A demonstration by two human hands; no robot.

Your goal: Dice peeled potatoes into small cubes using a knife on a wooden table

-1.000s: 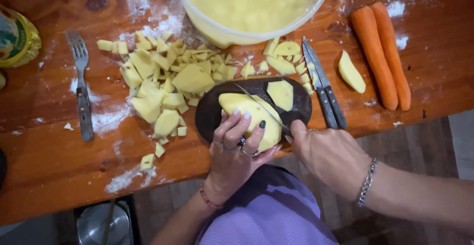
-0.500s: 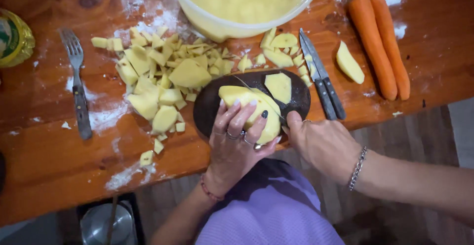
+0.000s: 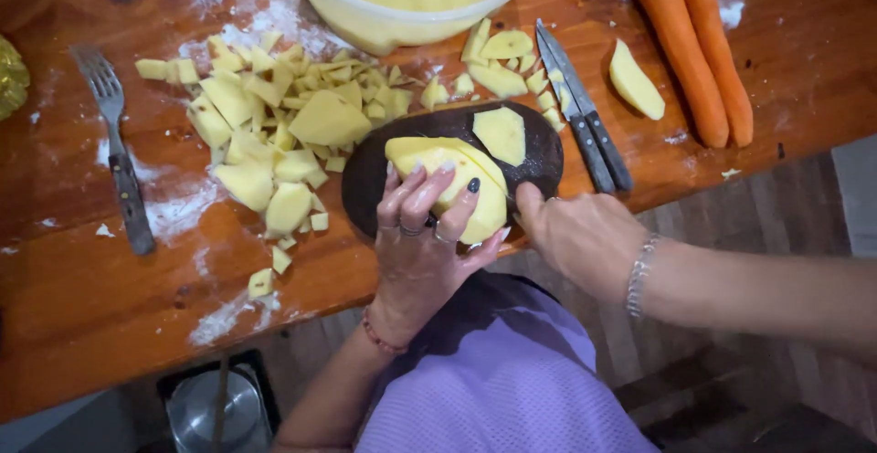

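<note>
1. Your left hand (image 3: 422,234) pins a peeled, pale-yellow potato (image 3: 452,184) on the dark oval board (image 3: 379,165) at the table's near edge; your right hand (image 3: 580,234) is clenched just beside it, what it grips hidden.
2. A flat slice (image 3: 500,133) lies on the board. Potato chunks (image 3: 274,133) crowd the left side, and two knives (image 3: 585,115) lie to the right.
3. A cream bowl (image 3: 402,5), two smooth carrots (image 3: 694,42) and a metal fork (image 3: 119,161) rest on the flour-dusted wooden table (image 3: 91,307).

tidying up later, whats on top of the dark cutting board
On the dark cutting board lie a peeled potato, steadied by the left hand, and one flat slice. The board beneath them is hidden.
</note>
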